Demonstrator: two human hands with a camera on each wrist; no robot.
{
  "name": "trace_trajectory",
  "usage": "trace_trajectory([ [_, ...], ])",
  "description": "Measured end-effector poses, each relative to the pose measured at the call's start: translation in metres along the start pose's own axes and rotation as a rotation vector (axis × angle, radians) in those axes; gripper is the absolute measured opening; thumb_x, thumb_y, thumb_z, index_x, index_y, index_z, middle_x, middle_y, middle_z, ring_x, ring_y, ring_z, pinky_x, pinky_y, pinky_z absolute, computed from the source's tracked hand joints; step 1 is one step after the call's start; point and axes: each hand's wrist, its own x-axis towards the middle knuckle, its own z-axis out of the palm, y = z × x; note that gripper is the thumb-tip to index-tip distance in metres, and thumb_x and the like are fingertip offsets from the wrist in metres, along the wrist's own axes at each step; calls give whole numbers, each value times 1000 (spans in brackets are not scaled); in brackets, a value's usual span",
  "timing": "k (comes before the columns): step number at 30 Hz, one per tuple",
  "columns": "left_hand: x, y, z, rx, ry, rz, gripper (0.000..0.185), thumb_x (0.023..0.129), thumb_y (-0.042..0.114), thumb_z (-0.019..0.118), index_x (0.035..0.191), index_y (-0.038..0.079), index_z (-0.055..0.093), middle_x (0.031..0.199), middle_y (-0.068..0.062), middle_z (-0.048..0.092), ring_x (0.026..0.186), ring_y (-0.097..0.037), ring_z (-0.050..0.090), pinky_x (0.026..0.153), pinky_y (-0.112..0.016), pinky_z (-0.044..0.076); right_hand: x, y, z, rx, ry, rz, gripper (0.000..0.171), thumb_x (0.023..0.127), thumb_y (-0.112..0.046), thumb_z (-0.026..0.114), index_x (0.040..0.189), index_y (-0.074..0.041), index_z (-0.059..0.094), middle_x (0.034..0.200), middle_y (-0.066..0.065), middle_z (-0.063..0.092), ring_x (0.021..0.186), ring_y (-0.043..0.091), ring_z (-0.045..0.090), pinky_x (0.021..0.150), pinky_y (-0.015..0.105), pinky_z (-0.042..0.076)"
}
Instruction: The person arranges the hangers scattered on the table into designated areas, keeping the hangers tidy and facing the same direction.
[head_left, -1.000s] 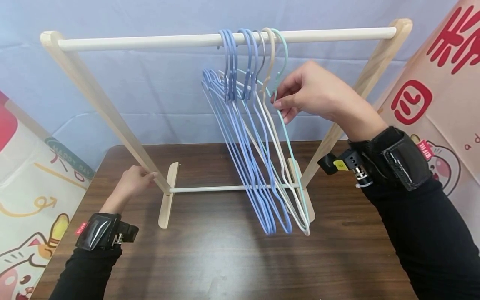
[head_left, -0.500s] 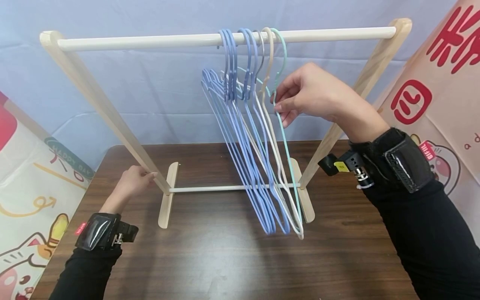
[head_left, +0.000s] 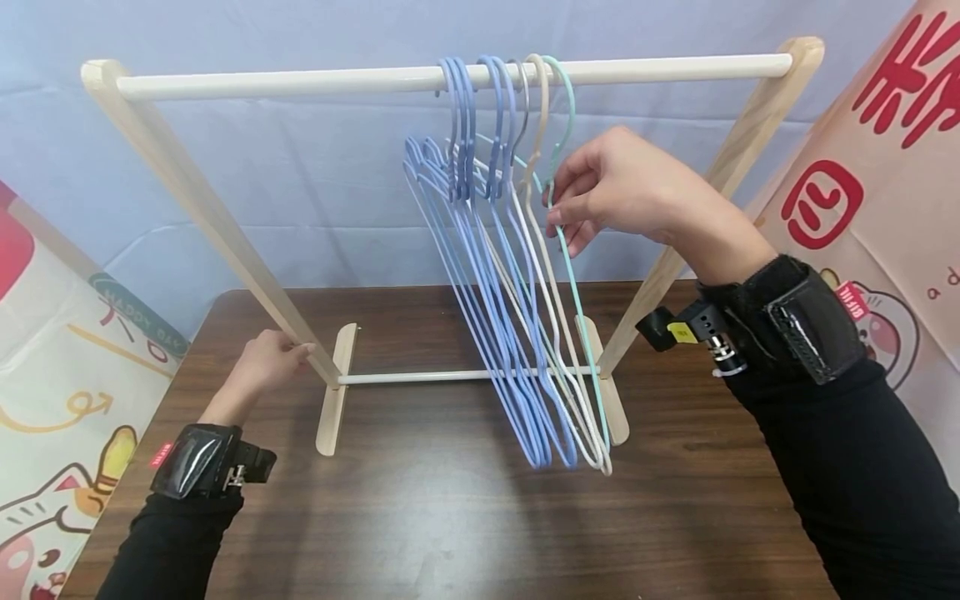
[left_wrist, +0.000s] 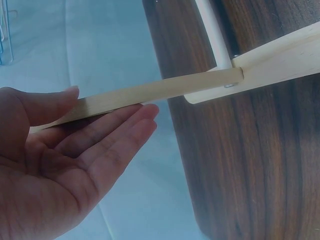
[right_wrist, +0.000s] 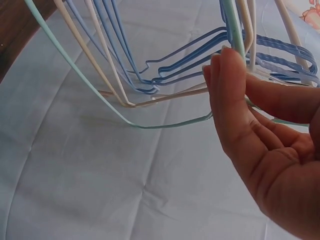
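Note:
My right hand (head_left: pixel 626 187) pinches a mint-green hanger (head_left: pixel 576 296) just below its hook, which is over the rack's top rail (head_left: pixel 300 83). To its left hang a beige hanger (head_left: pixel 542 125), one with a silvery hook (head_left: pixel 526 117) and several blue hangers (head_left: pixel 461 125). In the right wrist view the mint-green hanger (right_wrist: pixel 170 125) passes behind my fingers, hiding part of it. Low on the left side, my left hand (head_left: pixel 266 362) grips the rack's wooden left post (head_left: pixel 225 242). The left wrist view has the thumb on one side of this post (left_wrist: pixel 150 91) and the fingers under it.
The rack stands on a brown wooden table (head_left: pixel 435 533), with a thin white lower bar (head_left: pixel 420 377) between its feet. Its right post (head_left: pixel 757 125) rises behind my right wrist. Pale blue cloth (head_left: pixel 337 183) hangs behind, and printed sheets flank both sides.
The lower ends of the mint-green and white hangers swung left, then the mint-green one came slightly back right. My right hand keeps its pinch; the left hand stays on the post.

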Motion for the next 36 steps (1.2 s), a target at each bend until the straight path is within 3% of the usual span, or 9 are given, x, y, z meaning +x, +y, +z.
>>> trace_trajectory([
  [25,-1,1,0,-6,-3,3,39,97,19,43,112,-15,55,102,-30,61,92,-40,61,73,-47,48,-4,1,0,-22,-19,-20,14,88,3,54,97,12,49,82,16,67,59,26,65,61,35,53],
  [36,-1,3,0,-6,1,-8,40,97,20,43,114,-15,54,104,-30,60,93,-40,60,73,-47,48,-7,6,2,-56,1,-28,18,88,-5,59,96,10,52,80,14,66,60,24,65,60,34,53],
])
